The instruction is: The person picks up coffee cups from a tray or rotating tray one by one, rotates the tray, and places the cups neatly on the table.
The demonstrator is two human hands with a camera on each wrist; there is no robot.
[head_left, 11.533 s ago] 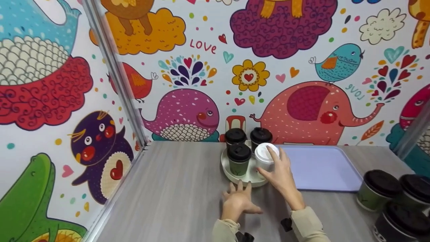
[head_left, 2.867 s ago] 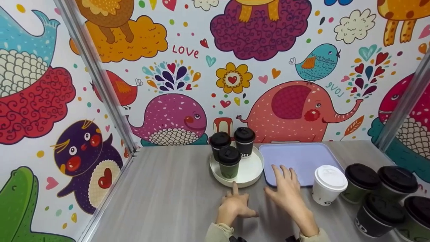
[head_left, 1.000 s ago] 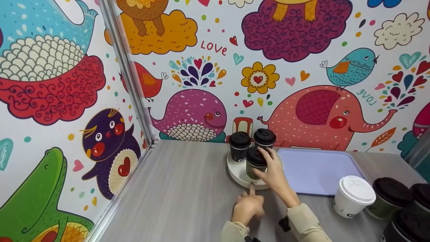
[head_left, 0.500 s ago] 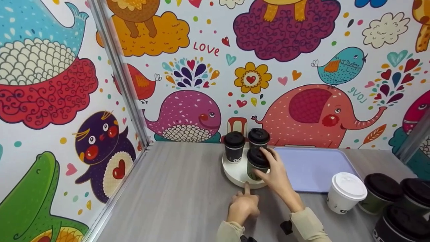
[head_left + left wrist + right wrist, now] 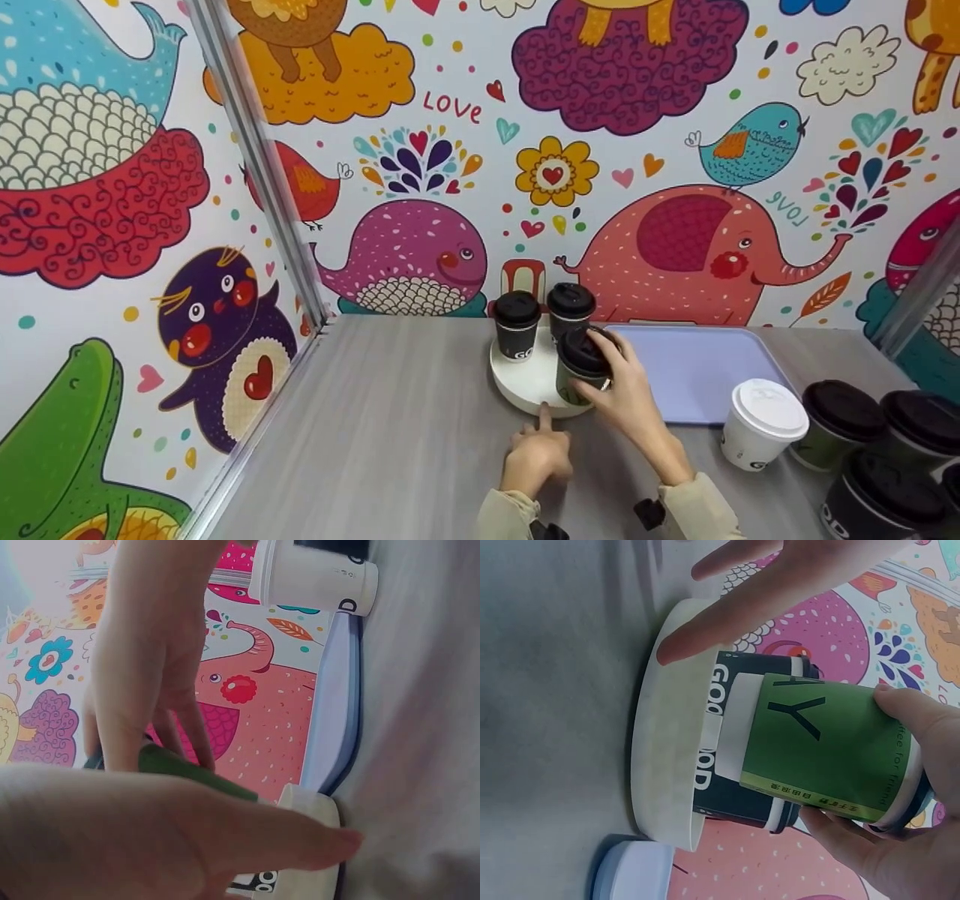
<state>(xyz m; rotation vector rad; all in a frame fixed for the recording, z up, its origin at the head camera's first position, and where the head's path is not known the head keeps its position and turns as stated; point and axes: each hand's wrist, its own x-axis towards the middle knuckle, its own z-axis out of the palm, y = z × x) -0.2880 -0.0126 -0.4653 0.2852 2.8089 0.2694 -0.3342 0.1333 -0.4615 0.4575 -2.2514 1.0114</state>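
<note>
head view: right hand (image 5: 628, 394) pinches green cup (image 5: 574, 373); left hand (image 5: 537, 456), forefinger (image 5: 544, 420) straight, touches dish (image 5: 529, 384).

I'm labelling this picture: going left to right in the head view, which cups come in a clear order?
Leftmost black cup, held green cup in the right hand, white cup, black-lidded green cup just past it.

It's a snug, booth-like bay, folks: white wall panels (image 5: 645, 154) splashed with cartoon animals line the back and left, joined by a silvery metal corner strip (image 5: 258, 157), hard against a grey wood-grained tabletop (image 5: 375, 420)! A black-lidded green paper takeaway cup (image 5: 817, 750) adds café flavour, but café or staged set, I can't call it.
</note>
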